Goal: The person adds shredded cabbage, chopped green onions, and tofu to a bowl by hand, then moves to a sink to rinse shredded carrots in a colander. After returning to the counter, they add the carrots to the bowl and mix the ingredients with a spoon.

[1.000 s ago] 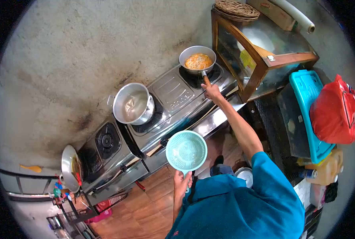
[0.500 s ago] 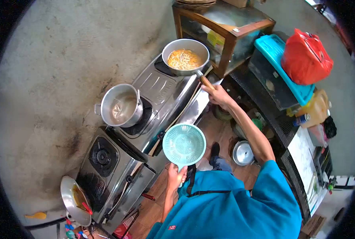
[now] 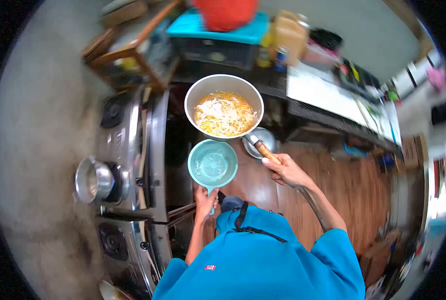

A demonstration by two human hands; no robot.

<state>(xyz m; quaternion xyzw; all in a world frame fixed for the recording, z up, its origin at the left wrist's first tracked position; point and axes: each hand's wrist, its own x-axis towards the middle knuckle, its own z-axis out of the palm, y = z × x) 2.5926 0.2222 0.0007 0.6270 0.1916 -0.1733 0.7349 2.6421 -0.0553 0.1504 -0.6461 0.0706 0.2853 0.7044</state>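
My right hand (image 3: 285, 170) is closed round the wooden handle of a metal saucepan (image 3: 191, 107). Orange and white shredded food (image 3: 224, 115) lies in liquid inside that pan, which hangs over the floor, clear of the stove. In my left hand (image 3: 206, 199) is the handle of a light green plastic strainer (image 3: 213, 163). The strainer is held bowl up, just below the pan's near side in this view, with nothing in it.
On the left, the gas stove (image 3: 133, 125) carries a two-handled pot (image 3: 90, 180). A teal-lidded box (image 3: 218, 30) and a red bag (image 3: 225, 12) sit at the back. A worktop (image 3: 318, 92) extends to the right. A metal pot lid or bowl (image 3: 265, 140) is low behind the pan.
The saucepan has been lifted off the stove and carried away from it, towards the worktop side. My view has turned right, and the strainer has come along with my left hand.
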